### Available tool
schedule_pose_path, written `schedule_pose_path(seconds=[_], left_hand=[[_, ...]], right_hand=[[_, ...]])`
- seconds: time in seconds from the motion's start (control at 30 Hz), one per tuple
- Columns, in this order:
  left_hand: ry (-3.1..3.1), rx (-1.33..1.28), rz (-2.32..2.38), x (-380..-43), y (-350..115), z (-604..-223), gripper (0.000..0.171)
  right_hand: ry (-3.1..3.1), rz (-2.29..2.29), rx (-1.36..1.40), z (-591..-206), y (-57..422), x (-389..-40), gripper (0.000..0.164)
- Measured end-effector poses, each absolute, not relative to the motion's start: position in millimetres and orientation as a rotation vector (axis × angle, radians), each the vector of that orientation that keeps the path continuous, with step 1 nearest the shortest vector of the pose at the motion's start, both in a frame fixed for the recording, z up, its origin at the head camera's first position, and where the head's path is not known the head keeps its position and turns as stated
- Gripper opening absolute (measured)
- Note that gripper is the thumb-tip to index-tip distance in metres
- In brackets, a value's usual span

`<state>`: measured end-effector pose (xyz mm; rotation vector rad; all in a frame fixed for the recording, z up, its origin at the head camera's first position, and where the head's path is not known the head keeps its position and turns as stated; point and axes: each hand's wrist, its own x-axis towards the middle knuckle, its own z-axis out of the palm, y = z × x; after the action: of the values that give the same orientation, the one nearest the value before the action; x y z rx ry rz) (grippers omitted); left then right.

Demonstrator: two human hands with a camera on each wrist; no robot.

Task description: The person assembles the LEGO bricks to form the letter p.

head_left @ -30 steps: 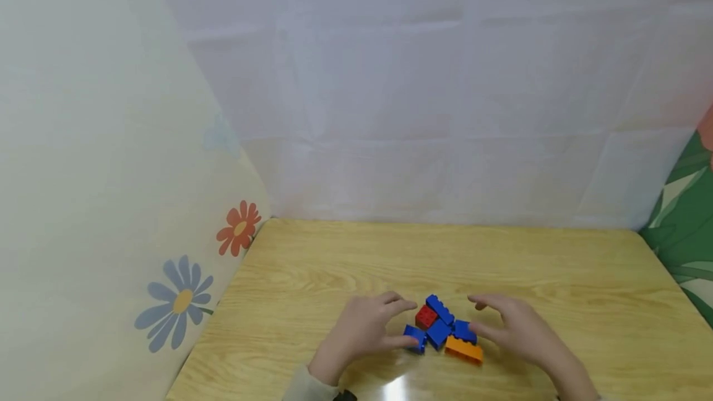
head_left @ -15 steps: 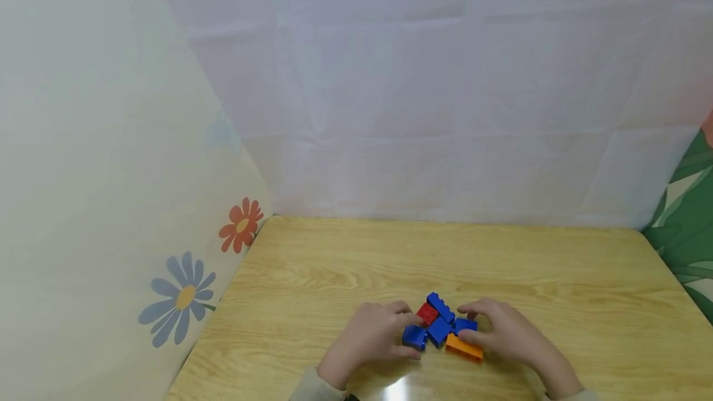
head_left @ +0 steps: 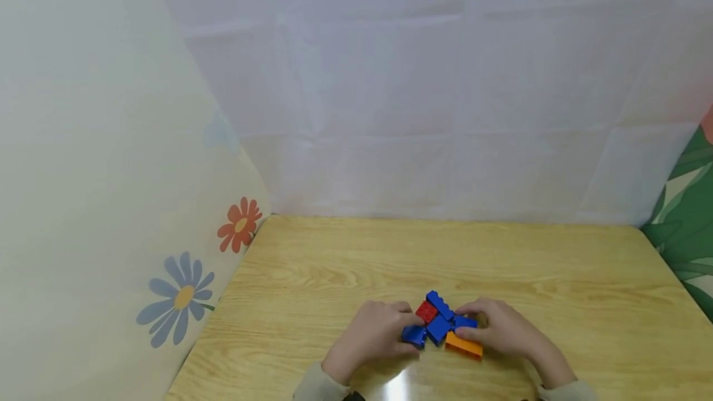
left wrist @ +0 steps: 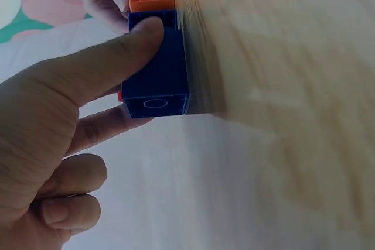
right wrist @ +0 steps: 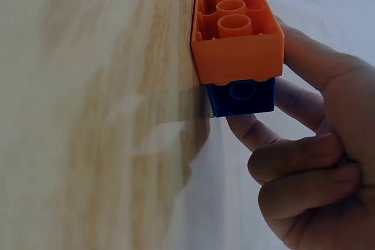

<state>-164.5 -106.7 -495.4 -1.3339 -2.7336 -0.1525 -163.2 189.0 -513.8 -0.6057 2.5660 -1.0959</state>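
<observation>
Head view: 6 toy bricks clustered on a wood-grain table (head_left: pixel 334 265), lower centre of frame, right of the midline. 4 blue, 1 red, 1 orange.

Left hand (head_left: pixel 374 338) at the cluster's left edge. Thumb and index finger clamped on the left blue brick (head_left: pixel 413 336); left wrist view shows the thumb laid along its near face, other fingers curled in.

Right hand (head_left: pixel 505 330) at the cluster's right edge, thumb and index finger pinching the right blue brick (head_left: pixel 465 323). Orange brick (head_left: pixel 464 346) just below it in frame, lying on its side; right wrist view shows its hollow underside with 3 tubes.

Between the hands: red brick (head_left: pixel 426 312), middle blue brick (head_left: pixel 439 329), and long blue brick (head_left: pixel 440 306) slanting at the top of the cluster.

Pale sleeves at bottom edge. White creased cloth (head_left: pixel 367 79) fills the upper frame. Left panel (head_left: pixel 100 141) bears 1 red and 1 grey-blue flower, lower left.
</observation>
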Motion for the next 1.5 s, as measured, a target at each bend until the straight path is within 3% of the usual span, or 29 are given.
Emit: schedule_pose_path(seconds=[0.73,1.5], left_hand=[[-2.73,-1.352,-0.15,-162.0,-106.7,-497.7,0.041],[-2.576,-1.338,-0.523,-159.1,-109.4,-485.9,0.037]], right_hand=[[2.651,-0.977,-0.547,-505.0,182.1,-161.7,0.042],[2.816,-0.929,-0.564,-498.7,182.4,-161.0,0.036]])
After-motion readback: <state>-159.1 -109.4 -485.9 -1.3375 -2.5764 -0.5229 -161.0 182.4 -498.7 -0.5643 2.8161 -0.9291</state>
